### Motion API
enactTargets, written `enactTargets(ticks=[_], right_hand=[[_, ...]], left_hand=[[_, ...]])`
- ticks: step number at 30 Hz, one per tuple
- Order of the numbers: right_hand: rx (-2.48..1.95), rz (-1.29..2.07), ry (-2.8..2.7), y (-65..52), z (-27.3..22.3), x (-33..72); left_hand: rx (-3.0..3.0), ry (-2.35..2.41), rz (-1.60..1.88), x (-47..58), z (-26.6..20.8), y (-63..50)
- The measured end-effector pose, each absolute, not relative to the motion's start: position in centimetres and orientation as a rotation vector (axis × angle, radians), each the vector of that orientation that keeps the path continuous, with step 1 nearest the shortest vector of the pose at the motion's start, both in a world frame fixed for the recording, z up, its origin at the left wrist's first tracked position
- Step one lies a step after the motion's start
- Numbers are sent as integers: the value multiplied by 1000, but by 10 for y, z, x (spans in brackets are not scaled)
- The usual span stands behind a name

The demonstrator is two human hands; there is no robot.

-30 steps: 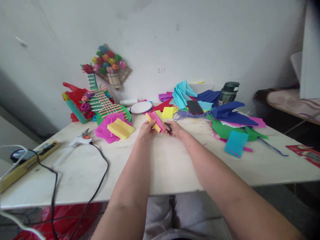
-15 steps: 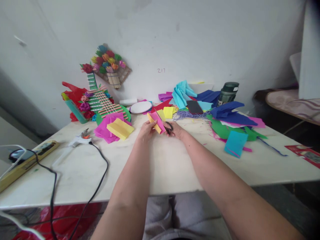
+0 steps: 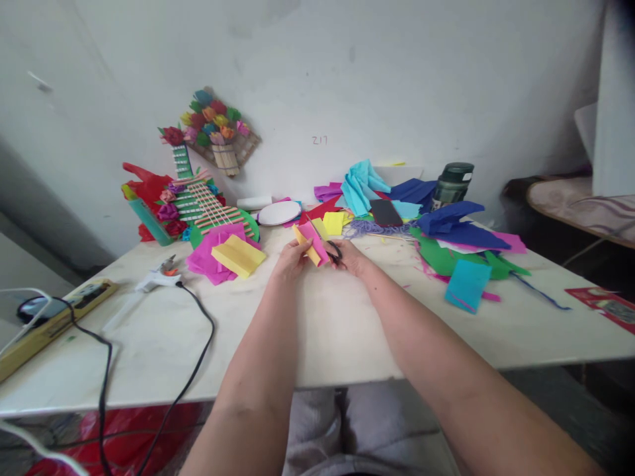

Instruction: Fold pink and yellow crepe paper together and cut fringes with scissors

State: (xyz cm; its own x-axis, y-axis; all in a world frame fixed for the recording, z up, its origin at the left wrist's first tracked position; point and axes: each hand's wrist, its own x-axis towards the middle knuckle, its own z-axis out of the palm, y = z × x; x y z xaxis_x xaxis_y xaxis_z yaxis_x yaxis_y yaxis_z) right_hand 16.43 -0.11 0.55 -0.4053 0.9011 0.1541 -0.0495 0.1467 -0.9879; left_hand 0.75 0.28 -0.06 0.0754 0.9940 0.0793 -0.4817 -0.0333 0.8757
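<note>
My left hand pinches folded pink and yellow paper above the middle of the table. My right hand grips black-handled scissors, whose blades lie along the right side of the paper. Whether the blades are parted is too small to tell. Just behind the hands lies a piece of yellow paper. To the left, a folded yellow sheet rests on magenta paper.
At the left lie a glue gun with a black cord and a power strip. A flower-decorated paper guitar leans on the wall. To the right are a phone, a dark bottle, blue paper and a light-blue sheet.
</note>
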Motion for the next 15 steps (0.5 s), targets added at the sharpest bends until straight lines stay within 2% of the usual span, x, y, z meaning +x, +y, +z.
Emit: enactTargets(ticks=[15], right_hand=[[-857,1439,-1573,-4,8,166]], left_hand=[[927,740,1361,8,2,0]])
